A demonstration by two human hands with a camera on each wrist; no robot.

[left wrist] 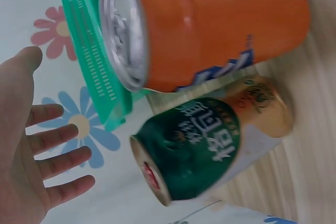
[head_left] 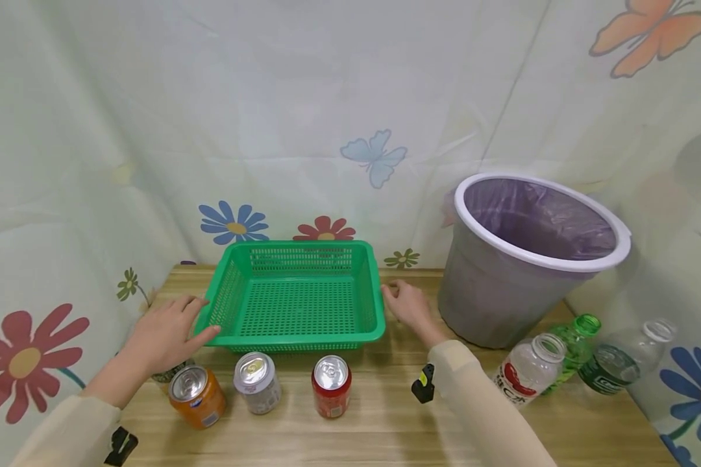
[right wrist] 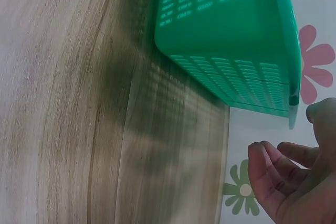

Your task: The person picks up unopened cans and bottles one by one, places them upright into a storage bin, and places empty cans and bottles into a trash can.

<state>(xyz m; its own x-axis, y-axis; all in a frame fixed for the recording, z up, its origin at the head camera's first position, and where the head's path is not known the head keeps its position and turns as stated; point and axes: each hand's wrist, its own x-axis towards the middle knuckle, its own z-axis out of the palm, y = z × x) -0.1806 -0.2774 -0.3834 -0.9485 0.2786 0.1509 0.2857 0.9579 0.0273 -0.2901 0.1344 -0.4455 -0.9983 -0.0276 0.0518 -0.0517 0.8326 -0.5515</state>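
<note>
A green plastic basket (head_left: pixel 304 340) with perforated walls stands at the back of the wooden table, with nothing in it. My left hand (head_left: pixel 166 329) hovers by its left edge, fingers spread and holding nothing. Beside the basket's right end is my right hand (head_left: pixel 410 306), its fingers loosely bent and apart from the rim in the right wrist view. In front of the basket stand an orange can (head_left: pixel 201 397), a white can (head_left: pixel 258 384) and a red can (head_left: pixel 331 387). A green and gold can (left wrist: pixel 191 148), mostly hidden under my left arm in the head view, stands beside the orange one.
A grey trash bin (head_left: pixel 491 295) with a purple liner stands at the back right. Before it are a clear bottle with a red-printed label (head_left: pixel 526 371), a green bottle (head_left: pixel 575 347) and a clear bottle with a dark green label (head_left: pixel 622 360). A flowered curtain (head_left: pixel 304 117) surrounds the table (head_left: pixel 385 428).
</note>
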